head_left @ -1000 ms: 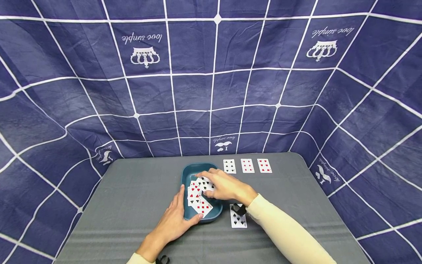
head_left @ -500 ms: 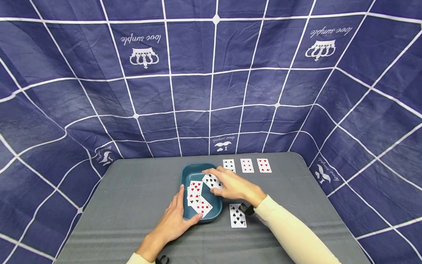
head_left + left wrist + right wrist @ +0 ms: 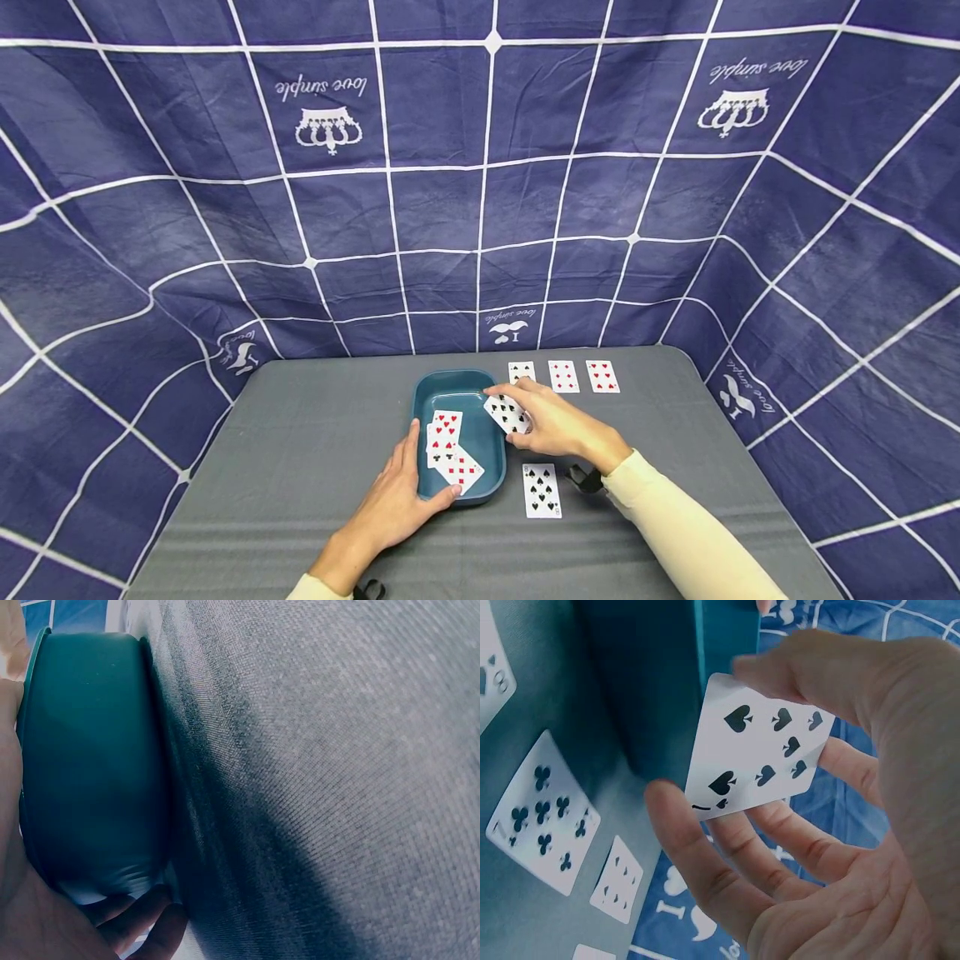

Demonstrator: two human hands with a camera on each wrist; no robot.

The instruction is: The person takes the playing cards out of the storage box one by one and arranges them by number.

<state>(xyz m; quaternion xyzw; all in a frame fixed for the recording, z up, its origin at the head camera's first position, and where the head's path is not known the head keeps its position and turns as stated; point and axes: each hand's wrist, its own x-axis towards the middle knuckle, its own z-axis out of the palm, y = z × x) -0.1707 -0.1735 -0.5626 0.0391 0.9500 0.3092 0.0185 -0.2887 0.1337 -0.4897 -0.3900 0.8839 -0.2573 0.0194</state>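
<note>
In my right hand a seven of spades is pinched between thumb and fingers, tilted over the right rim of the blue-green tray. The right wrist view shows the face of this playing card with the fingers beneath it and the thumb at its upper edge. My left hand holds the tray at its near left corner, thumb on the near rim and fingers along the left side. Inside the tray lie overlapping cards: a hearts card, a diamonds card and a partly covered clubs card.
An eight of spades lies right of the tray. Along the table's far edge sit a black-suit card, a diamonds card and a hearts card. A seven of clubs shows in the right wrist view. Blue cloth surrounds the grey table.
My right hand has lifted the seven of spades from the cards in the tray and carried it right to the rim. The left hand and tray have stayed put.
</note>
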